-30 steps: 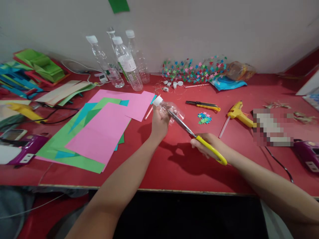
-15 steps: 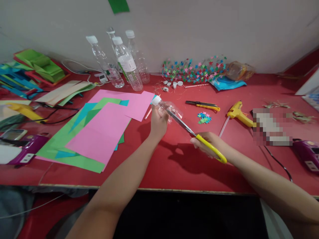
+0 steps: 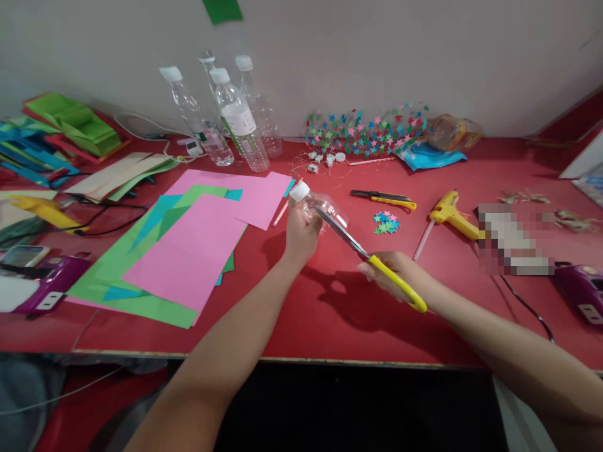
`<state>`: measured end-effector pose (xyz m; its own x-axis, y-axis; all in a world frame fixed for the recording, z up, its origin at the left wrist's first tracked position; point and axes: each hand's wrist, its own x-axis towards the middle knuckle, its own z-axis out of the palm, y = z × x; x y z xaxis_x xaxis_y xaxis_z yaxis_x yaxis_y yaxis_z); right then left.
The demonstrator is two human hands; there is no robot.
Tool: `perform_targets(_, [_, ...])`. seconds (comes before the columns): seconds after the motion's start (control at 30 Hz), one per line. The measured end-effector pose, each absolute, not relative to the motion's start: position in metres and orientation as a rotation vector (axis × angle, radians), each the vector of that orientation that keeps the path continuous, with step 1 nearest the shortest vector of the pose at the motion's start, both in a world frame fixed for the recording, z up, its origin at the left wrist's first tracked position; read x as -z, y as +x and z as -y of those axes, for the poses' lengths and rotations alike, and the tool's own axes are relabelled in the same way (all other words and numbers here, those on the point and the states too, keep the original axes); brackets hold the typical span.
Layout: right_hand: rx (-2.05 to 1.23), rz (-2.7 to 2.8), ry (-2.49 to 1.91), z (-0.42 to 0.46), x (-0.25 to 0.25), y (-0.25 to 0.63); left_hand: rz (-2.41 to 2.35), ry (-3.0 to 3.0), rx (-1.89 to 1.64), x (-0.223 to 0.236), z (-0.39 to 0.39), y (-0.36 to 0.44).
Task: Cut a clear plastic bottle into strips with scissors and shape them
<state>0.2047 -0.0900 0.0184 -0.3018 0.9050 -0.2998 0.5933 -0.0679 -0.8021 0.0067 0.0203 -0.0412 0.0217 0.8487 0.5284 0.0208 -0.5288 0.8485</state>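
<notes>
My left hand (image 3: 301, 232) is closed around the neck end of a clear plastic bottle piece (image 3: 332, 207) with a white cap, held above the table. In my right hand (image 3: 389, 270) is a pair of yellow-handled scissors (image 3: 346, 235), fingers wrapped round the handle. The blades point up and left, their tips at the bottle piece beside my left thumb, and look nearly together. Whether plastic lies between them I cannot tell. Behind the hands a yellow box cutter (image 3: 384, 199) lies near a small pile of coloured stars (image 3: 386, 223).
Sheets of coloured paper (image 3: 188, 251) spread over the left of the red table (image 3: 301, 333). Several capped bottles (image 3: 242, 119) stand by the wall, near a star-covered bottle (image 3: 367, 132) on its side. A yellow glue gun (image 3: 445, 210) and purple power strip (image 3: 581, 295) lie right.
Both hands keep their holds on the bottle piece and the scissors. The bottle piece and the blades have shifted only slightly; the view has moved a little.
</notes>
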Motion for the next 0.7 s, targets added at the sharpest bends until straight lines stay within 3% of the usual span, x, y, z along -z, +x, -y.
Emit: perform_targets(0.7, [-1.296, 1.851, -1.593, 0.086, -0.008, 0.212, -1.003, 1.677, -1.578, 0.032, -0.014, 0.006])
